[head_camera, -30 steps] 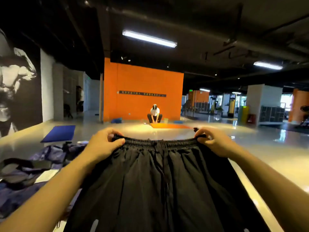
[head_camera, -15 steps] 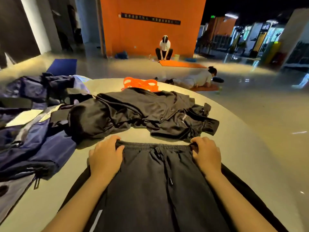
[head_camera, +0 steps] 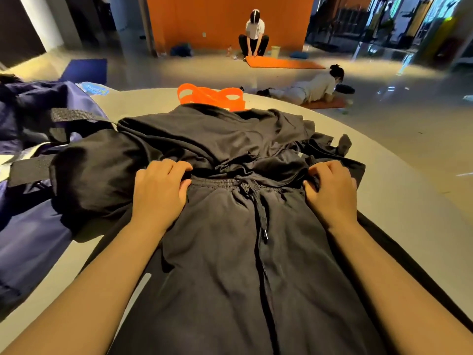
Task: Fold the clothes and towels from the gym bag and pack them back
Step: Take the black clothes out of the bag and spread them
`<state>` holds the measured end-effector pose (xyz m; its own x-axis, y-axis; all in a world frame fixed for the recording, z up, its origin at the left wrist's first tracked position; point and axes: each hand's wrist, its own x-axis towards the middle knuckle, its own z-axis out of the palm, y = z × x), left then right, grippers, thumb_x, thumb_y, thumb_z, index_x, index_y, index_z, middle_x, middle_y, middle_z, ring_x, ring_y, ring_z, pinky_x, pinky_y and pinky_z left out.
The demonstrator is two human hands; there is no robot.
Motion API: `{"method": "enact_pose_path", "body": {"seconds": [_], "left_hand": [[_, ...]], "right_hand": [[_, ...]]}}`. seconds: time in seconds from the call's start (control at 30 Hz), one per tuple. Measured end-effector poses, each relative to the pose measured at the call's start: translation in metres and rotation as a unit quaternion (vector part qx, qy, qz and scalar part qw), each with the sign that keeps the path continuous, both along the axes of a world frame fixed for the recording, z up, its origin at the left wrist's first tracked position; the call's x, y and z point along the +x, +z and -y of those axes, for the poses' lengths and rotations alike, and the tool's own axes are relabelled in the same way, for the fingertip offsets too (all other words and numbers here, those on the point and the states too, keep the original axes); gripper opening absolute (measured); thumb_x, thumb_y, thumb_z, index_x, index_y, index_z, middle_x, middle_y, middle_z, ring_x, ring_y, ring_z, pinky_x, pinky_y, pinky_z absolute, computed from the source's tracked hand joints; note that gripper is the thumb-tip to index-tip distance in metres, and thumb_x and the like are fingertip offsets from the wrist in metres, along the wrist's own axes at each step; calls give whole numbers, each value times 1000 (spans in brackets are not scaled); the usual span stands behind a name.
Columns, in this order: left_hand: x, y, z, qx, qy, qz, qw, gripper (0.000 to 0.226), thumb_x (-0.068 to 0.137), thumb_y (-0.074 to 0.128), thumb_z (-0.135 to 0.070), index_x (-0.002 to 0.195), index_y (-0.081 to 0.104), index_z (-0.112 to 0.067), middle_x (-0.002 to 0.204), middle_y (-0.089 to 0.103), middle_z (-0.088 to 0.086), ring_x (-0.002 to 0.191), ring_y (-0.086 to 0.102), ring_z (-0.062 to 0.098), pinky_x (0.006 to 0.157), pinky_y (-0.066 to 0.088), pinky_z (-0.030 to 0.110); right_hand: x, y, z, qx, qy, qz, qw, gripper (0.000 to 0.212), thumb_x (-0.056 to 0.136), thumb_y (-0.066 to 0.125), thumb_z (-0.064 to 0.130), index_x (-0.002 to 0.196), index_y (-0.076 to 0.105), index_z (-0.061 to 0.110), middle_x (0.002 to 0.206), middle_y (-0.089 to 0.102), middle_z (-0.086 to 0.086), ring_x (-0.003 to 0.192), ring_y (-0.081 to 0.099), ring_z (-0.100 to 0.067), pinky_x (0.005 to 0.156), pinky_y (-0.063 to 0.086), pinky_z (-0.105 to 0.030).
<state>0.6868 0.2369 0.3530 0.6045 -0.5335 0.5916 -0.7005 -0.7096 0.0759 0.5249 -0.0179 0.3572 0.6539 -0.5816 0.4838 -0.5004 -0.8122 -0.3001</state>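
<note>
A gym floor. Beyond the fingertips [head_camera: 176,167], one person [head_camera: 254,34] is crouching over an orange exercise mat [head_camera: 281,64] before an orange wall [head_camera: 225,19]; right of it another person [head_camera: 311,89] is lying prone. A blue mat [head_camera: 85,70] is lying far left, and equipment racks [head_camera: 343,21] are standing far right on the glossy floor [head_camera: 399,129].

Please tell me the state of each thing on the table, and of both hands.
Black shorts: spread flat, unfolded, waistband over the black garment.
Black garment: crumpled, unfolded.
Gym bag: slumped, at left.
Orange straps: loose pile, far edge.
Left hand: grips waistband.
Right hand: grips waistband.
</note>
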Motion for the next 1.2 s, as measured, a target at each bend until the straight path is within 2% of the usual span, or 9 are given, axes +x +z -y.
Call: {"method": "enact_pose_path", "body": {"seconds": [0.3, 0.43, 0.57, 0.63, 0.7, 0.8, 0.87, 1.03, 1.2], "left_hand": [[3, -3, 0, -93, -28, -27, 995, 21, 88, 65, -15, 108, 65, -8, 102, 63, 14, 92, 58, 38, 72, 41, 44], [-20, 11, -5, -88, -82, -8, 993, 28, 89, 48, -27, 106, 65, -11, 105, 62, 9, 91, 58, 31, 72, 34, 35], [-81, 36, -25, -146, -161, -129, 968, 35, 87, 45, -44, 115, 59, -27, 105, 62, -11, 98, 58, 15, 85, 41, 40], [-122, 45, -41, -90, -216, -255, 938, 36, 82, 42, -63, 114, 52, -49, 110, 56, -26, 111, 50, 1, 98, 40, 45], [-157, 44, -63, 16, -254, -343, 904, 50, 74, 27, -85, 115, 44, -61, 126, 42, -38, 129, 31, -7, 110, 29, 41], [-192, 27, -98, 189, -256, -293, 901, 67, 67, -7, -90, 128, 14, -72, 144, 4, -44, 138, -13, -13, 117, -4, 30], [-201, 15, -113, 248, -229, -258, 905, 76, 63, -23, -87, 134, -4, -68, 149, -14, -36, 137, -26, -9, 113, -17, 31], [-198, 11, -116, 291, -212, -214, 908, 79, 61, -31, -83, 135, -16, -59, 152, -18, -27, 140, -22, -3, 113, -17, 32], [-198, 7, -117, 249, -221, -215, 918, 78, 69, -16, -85, 139, 4, -56, 155, 5, -25, 144, -2, -2, 114, -7, 27]], "right_hand": [[5, -5, 4, 0, 11, 77, 997, 13, 85, 64, 11, 97, 65, 7, 103, 60, -15, 94, 53, -33, 79, 36, -39], [1, 5, -2, -31, 23, -20, 999, 17, 89, 57, 17, 103, 62, 9, 106, 59, -14, 96, 50, -33, 78, 35, -39], [-32, 28, -23, 17, 82, 64, 994, 12, 91, 58, 19, 100, 65, 14, 109, 57, -7, 99, 50, -27, 82, 40, -39], [-64, 33, -39, 72, 130, 59, 987, 14, 94, 55, 25, 102, 63, 18, 110, 56, -2, 101, 50, -20, 88, 44, -40], [-107, 33, -58, 124, 168, -20, 978, 25, 98, 45, 37, 114, 59, 24, 120, 54, 2, 110, 48, -15, 96, 42, -41], [-178, 24, -79, 159, 168, -137, 963, 42, 99, 28, 47, 133, 48, 32, 139, 42, 6, 128, 38, -15, 107, 34, -42], [-214, 14, -87, 162, 136, -185, 960, 49, 98, 28, 48, 143, 38, 32, 151, 32, 7, 139, 27, -14, 116, 22, -35], [-244, -5, -89, 98, 101, -184, 973, 59, 96, 25, 58, 146, 36, 29, 155, 29, 5, 141, 28, -13, 114, 18, -28], [-242, -7, -86, 105, 97, -153, 978, 48, 98, 40, 44, 143, 41, 26, 152, 35, 2, 138, 33, -16, 115, 24, -35]]}}
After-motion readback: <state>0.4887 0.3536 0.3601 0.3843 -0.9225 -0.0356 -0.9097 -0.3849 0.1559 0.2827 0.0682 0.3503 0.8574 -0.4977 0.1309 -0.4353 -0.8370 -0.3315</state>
